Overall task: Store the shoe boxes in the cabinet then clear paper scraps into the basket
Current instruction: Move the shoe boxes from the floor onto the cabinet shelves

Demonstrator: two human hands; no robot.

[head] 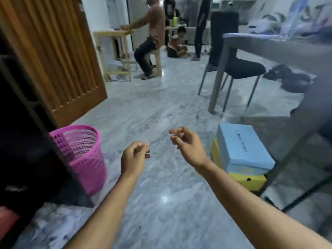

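A light blue shoe box [242,148] lies on top of a yellow shoe box [249,180] on the marble floor at the right, beside a table leg. A pink plastic basket [82,155] stands at the left against the dark cabinet [27,141], whose wooden slatted door [53,60] hangs ajar. My left hand [133,159] hovers over the floor between basket and boxes, fingers curled loosely and holding nothing. My right hand [186,142] floats a little left of the blue box, fingers curled, empty. Pale paper scraps [48,223] lie blurred on the floor at the lower left.
A grey table [280,49] with a black chair [240,67] stands at the right, dark shoes [287,76] beneath it. Far back, a person sits on a wooden stool [158,60], a child sits on the floor and another person stands. Something red [7,221] sits at the cabinet's bottom.
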